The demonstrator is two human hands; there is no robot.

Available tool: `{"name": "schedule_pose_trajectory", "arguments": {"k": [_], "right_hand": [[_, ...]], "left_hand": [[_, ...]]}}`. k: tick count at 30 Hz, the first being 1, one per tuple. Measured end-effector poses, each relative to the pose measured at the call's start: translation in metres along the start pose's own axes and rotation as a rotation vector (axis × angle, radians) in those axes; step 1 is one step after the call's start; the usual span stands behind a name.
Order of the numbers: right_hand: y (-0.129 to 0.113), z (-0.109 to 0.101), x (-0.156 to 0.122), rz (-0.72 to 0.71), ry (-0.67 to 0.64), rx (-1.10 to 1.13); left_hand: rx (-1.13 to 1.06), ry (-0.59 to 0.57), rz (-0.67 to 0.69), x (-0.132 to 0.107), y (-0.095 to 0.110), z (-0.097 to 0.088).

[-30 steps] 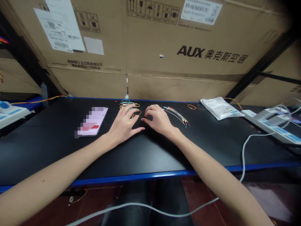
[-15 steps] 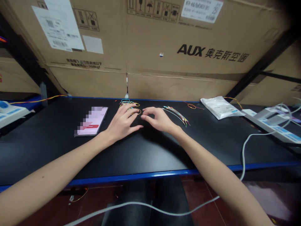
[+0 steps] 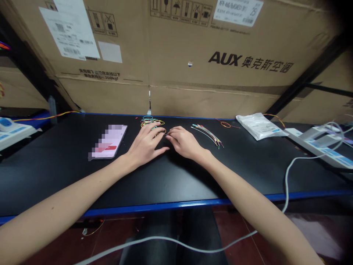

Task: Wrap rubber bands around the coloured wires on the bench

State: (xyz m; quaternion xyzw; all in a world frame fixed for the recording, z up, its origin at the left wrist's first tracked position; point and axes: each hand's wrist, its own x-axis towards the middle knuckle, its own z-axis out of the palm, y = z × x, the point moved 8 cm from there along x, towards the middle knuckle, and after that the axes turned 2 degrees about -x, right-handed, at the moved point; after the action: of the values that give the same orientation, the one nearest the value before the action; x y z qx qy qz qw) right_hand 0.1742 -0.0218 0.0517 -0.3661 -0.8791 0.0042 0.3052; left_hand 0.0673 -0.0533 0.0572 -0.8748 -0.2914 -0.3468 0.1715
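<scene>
Spread over a tangle of thin coloured wires (image 3: 148, 118), my left hand (image 3: 146, 141) has its fingers apart and its thumb stretched out to the right. Its fingers hide part of the tangle. My right hand (image 3: 183, 141) is closed in a pinch at the right edge of the tangle, close to the left fingertips. A tiny dark wire end shows at its thumb and forefinger; the rest of that wire is hidden. To the right of this hand lies a loose bundle of straight coloured wires (image 3: 208, 134), fanned slightly, apart from the tangle.
A phone (image 3: 111, 141) lies left of my left hand on the black table (image 3: 171, 184). A white plastic packet (image 3: 257, 126), a small orange wire coil (image 3: 225, 124) and a power strip (image 3: 322, 147) with a pale cable are at right. A cardboard box (image 3: 176, 48) stands behind.
My right hand's thumb and forefinger have closed together at the edge of the wire tangle. The left hand has barely moved, and the view has shifted slightly.
</scene>
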Motion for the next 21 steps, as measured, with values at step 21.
{"name": "schedule_pose_trajectory", "arguments": {"k": [21], "right_hand": [[0.013, 0.003, 0.000, 0.211, -0.096, 0.189]], "left_hand": [[0.039, -0.084, -0.041, -0.001, -0.002, 0.005]]}}
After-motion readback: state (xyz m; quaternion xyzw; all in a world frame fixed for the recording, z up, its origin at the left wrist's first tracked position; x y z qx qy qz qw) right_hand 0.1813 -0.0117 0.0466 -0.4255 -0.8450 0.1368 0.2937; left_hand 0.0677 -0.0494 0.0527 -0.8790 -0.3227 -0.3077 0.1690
